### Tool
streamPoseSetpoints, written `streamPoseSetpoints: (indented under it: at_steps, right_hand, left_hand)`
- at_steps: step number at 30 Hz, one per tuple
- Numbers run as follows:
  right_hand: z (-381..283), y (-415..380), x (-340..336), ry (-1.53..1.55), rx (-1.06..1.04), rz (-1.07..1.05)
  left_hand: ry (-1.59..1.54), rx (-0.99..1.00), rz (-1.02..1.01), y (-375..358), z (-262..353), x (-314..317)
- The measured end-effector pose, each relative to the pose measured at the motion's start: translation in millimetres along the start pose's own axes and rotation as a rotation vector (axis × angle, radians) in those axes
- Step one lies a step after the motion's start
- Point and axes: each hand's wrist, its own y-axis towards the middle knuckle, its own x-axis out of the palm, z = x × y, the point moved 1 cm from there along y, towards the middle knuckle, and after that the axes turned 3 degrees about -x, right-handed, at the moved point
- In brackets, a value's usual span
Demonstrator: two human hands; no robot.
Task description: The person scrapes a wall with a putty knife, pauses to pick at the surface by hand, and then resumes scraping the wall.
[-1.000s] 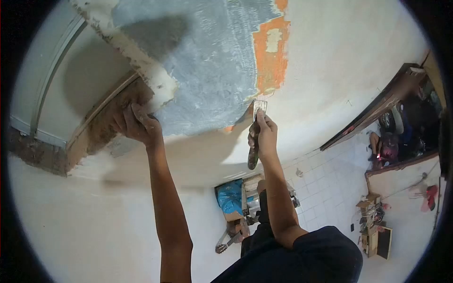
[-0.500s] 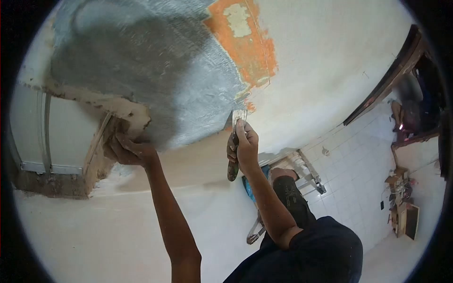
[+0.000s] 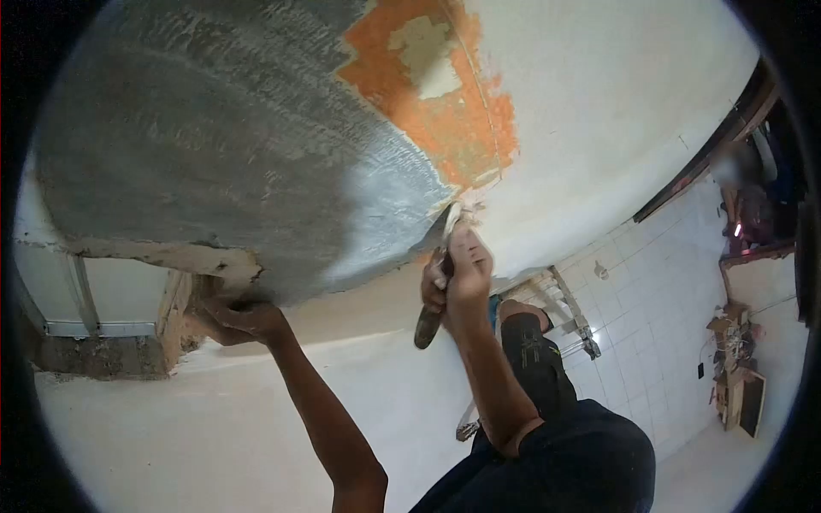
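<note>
My right hand is wrapped around a putty knife, its handle pointing down and its blade up against the wall. The blade tip meets the lower corner of an orange patch, beside grey bare plaster. My left hand is closed on the edge of a window opening; its fingertips are partly hidden in shadow there.
Left of my hand is the window pane with its metal bars. A wooden ladder stands below on the tiled floor. Boxes and clutter lie farther right, near a doorway where a person sits.
The putty knife has turned and moved slightly right and down in view, its blade now more edge-on. My left hand stays at the opening's edge. The view has shifted a little.
</note>
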Motion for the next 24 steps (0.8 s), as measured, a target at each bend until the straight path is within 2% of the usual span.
streamPoseSetpoints:
  at_steps: [2, 6, 8, 9, 11, 12, 13, 14, 15, 16, 17, 20, 24]
  right_hand:
    - [-2.5, 1.3, -0.8, -0.027, 0.002, 0.001]
    - [-10.2, 1.6, 2.6, -0.063, -0.006, 0.004]
    - [-15.7, 0.8, 3.2, -0.076, 0.017, 0.007]
    - [-17.5, 0.2, 3.2, -0.066, 0.020, 0.001]
    - [-16.2, -0.1, 6.9, -0.067, 0.022, -0.009]
    - [-12.6, 1.1, 8.4, 0.022, 0.044, 0.002]
    - [-7.6, -1.4, 9.0, 0.108, 0.065, 0.016]
    - [4.4, -5.6, 16.2, 0.055, -0.069, 0.005]
    - [17.4, -10.2, 17.1, -0.038, -0.049, -0.012]
    - [23.7, -17.7, 16.2, -0.120, 0.000, -0.004]
    - [27.9, -21.7, 14.8, -0.195, 0.046, 0.007]
    - [27.5, -11.7, 0.6, -0.199, -0.057, 0.067]
    - [22.6, -7.9, -1.6, -0.197, -0.034, 0.019]
  left_hand:
    - [0.597, 0.668, 0.086, 2.2, -1.4, -1.3]
    - [0.678, 0.793, 0.125, 6.3, 4.6, 0.3]
    - [0.498, 0.918, 0.179, 13.0, 1.4, 3.9]
    - [0.504, 0.909, 0.182, 11.9, 3.1, 2.8]
    - [0.269, 0.435, 0.022, 7.3, 13.3, 3.6]
    - [0.182, 0.261, 0.154, 4.9, 13.9, 12.7]
    - [0.187, 0.245, 0.158, 1.6, 17.6, 8.7]
    - [0.192, 0.247, 0.085, 0.6, 23.8, 7.9]
    - [0.194, 0.252, 0.018, 1.1, 28.9, 9.3]
    - [0.182, 0.356, 0.074, 3.9, 29.9, 11.0]
    - [0.174, 0.353, 0.088, 5.2, 30.5, 11.1]
    - [0.180, 0.344, 0.016, 2.9, 24.3, 9.7]
    - [0.216, 0.308, -0.032, 3.7, 18.1, 10.7]
